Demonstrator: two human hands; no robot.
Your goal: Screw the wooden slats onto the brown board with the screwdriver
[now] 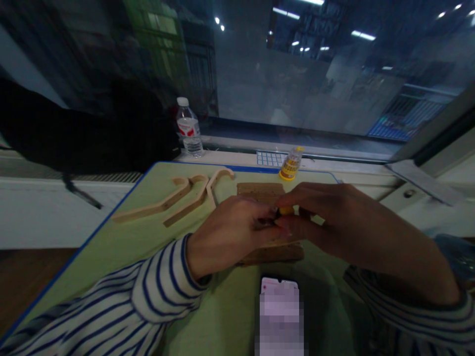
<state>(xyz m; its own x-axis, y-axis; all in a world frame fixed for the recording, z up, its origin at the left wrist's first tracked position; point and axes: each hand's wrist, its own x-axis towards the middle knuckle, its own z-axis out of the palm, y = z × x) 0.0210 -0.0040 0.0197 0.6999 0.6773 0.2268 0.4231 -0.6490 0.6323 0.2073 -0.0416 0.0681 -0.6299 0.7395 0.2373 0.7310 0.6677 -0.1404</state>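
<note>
My left hand (232, 230) is closed, thumb and fingers pressed together over a brown wooden board (260, 189). What it pinches is dark and mostly hidden. From the other side my right hand (326, 210) meets it, fingertips closed round a small yellow piece (286, 211) with a dark end toward the left hand. The exact kind of that piece does not show. A second strip of brown wood (274, 254) shows below the hands. Left of them lie several pale wooden hook-shaped pieces (202, 195) on the table.
A phone (279, 311) lies on the light green table (222, 301) close to me. A yellow-capped bottle (291, 164) stands at the far edge. On the sill by the window are a water bottle (190, 129) and a dark bundle of cloth (111, 126).
</note>
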